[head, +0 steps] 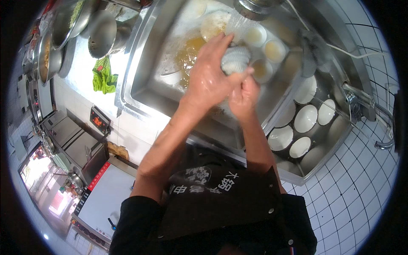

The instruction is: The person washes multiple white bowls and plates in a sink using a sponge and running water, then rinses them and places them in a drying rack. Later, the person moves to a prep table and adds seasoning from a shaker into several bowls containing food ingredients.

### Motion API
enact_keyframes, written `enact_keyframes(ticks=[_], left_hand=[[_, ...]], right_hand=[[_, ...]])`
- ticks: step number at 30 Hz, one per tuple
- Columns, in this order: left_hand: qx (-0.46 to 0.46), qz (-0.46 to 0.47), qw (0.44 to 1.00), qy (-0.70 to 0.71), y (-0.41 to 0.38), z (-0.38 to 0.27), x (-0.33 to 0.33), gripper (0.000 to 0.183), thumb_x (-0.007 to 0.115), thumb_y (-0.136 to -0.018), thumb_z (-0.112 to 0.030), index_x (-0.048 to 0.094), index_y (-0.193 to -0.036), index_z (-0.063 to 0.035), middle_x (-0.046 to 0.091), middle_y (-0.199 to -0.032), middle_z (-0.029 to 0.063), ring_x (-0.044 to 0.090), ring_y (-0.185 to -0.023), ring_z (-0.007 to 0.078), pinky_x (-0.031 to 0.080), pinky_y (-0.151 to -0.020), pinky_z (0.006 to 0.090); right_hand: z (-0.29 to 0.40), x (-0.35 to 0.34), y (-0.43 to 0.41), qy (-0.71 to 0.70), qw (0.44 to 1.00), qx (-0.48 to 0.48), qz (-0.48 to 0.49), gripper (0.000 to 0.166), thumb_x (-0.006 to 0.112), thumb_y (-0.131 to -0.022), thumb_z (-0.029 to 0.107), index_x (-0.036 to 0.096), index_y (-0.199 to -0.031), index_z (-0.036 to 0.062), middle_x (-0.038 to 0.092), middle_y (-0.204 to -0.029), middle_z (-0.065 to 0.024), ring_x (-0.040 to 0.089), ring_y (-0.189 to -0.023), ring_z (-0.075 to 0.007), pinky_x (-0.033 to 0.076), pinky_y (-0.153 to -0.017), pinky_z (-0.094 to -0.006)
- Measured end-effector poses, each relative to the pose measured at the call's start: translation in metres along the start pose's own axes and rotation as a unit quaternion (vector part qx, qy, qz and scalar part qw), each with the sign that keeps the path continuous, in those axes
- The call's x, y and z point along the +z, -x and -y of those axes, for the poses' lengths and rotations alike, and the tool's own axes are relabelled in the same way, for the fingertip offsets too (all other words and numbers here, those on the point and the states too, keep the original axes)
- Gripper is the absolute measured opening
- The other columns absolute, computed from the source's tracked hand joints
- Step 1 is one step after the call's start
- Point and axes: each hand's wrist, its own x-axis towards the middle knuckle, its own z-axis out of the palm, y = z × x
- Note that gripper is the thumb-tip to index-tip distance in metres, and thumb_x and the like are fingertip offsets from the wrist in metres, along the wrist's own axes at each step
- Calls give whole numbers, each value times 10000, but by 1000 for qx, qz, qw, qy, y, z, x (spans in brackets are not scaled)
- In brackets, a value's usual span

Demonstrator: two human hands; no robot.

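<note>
Over the soapy sink basin (153,105), a small ribbed white bowl (236,60) is held between my two wet hands. My left hand (212,71) wraps around its left side. My right hand (245,94), fingers curled, is against its near side; part of the grip is hidden. The bowl is slightly blurred. Several white bowls, among them a bowl (256,35) and another (274,51), sit in the water beyond my hands. At the left, a white bowl (172,77) lies partly under cloudy water. Water sprays down near a round metal object (255,8).
The right basin holds several white bowls (305,118). A grey cloth (310,52) hangs over the divider beside a metal faucet (360,95). On the left counter are a green cloth (103,76), a metal pot (102,33) and metal basins (50,60) of food.
</note>
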Motion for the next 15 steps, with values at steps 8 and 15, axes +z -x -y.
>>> enact_keyframes(ticks=[8,15], left_hand=[[-420,85,795,430,-20,36,-30,691,701,-926,-538,645,-1276,54,705,-1171,198,691,-1009,245,552,-897,360],[-419,62,810,407,-19,36,-47,693,701,-928,-490,614,-1343,58,684,-1251,205,656,-1131,277,492,-1015,352]], right_hand=[[-11,-24,19,-300,938,103,-140,367,571,-980,249,563,-1263,16,628,-1168,-185,638,-1114,-352,518,-951,-509],[-5,-10,-35,-500,805,283,-147,440,636,-988,312,554,-1330,48,660,-1205,-173,638,-1189,-361,521,-1029,-467]])
